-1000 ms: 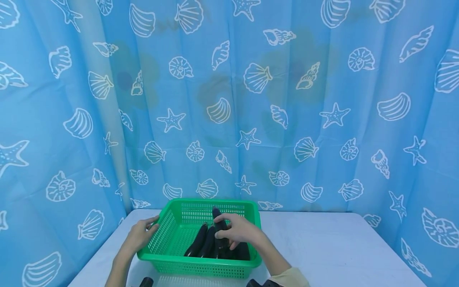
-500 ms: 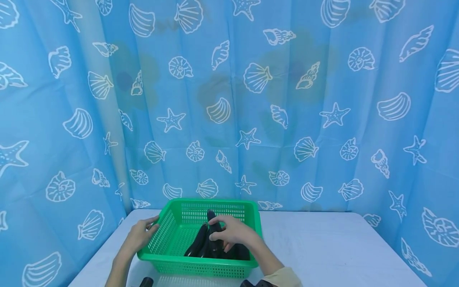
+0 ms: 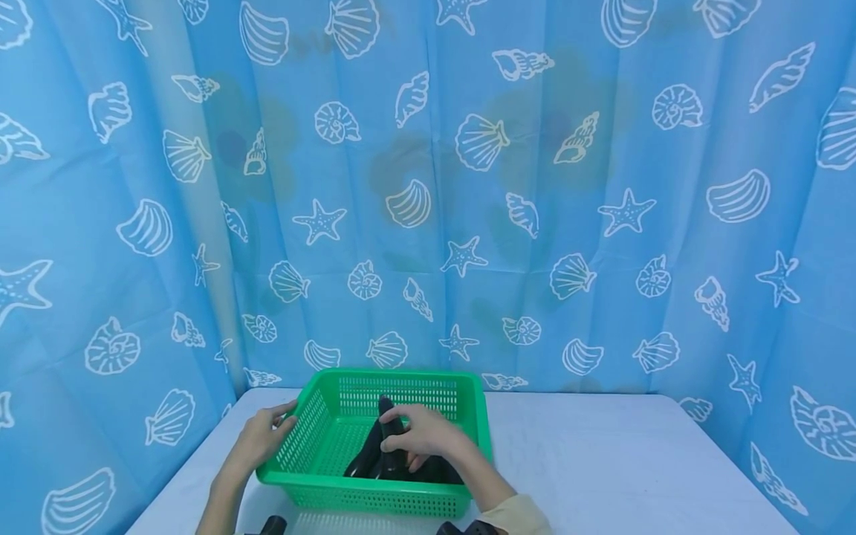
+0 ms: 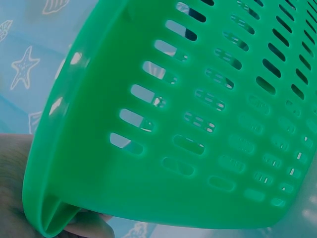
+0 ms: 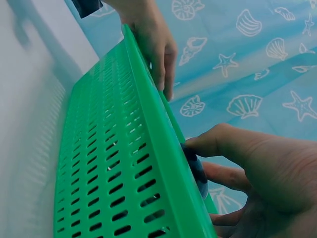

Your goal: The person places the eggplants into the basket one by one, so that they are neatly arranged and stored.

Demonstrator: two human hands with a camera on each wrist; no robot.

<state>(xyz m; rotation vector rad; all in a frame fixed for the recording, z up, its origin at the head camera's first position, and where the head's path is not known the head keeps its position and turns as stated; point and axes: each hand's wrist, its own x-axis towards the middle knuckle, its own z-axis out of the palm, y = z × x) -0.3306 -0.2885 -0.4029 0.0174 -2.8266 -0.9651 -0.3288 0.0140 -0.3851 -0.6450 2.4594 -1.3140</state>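
In the head view, a green plastic basket (image 3: 368, 485) with slotted walls stands on the table. My left hand (image 3: 257, 440) holds its left rim, fingers over the edge; the left wrist view shows the basket wall (image 4: 124, 173) with part of that hand under the rim. Inside the basket my right hand (image 3: 424, 432) grips a dark eggplant (image 3: 390, 417) between thumb and fingers, its far end tilted up. Other dark eggplants (image 3: 364, 455) lie beside and below it; the front wall and my hand partly hide them. In the right wrist view the basket rim covers most of the held eggplant (image 5: 196, 168).
A white-covered table (image 3: 588, 453) spreads to the right of the basket. Behind and on both sides hangs a blue curtain (image 3: 428, 260) with white shell prints. Black wrist gear (image 3: 274, 526) shows at the bottom edge.
My right hand has shifted left and slightly lower inside the basket, bringing the gripped eggplant over the ones at its left. The left hand keeps its place on the rim.
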